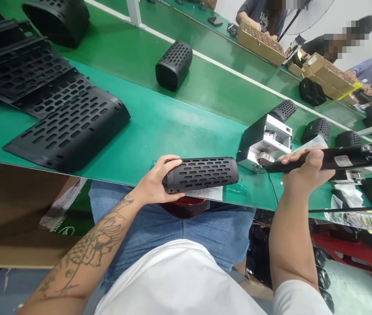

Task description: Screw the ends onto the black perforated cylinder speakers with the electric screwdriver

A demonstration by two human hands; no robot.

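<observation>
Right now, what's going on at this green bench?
A seated person holds a rolled black perforated grille at the near edge of the green bench with the left hand. The right hand grips a black corded hand tool, its tip by a small white fixture. Flat perforated sheets lie stacked at left; other people work behind.

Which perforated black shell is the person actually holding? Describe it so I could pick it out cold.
Start at the near edge of the green bench, just above the person's lap. The rolled shell lies sideways there, gripped at one end by the left hand. Unlike the flat sheets far left, it is curled into a tube.
</observation>
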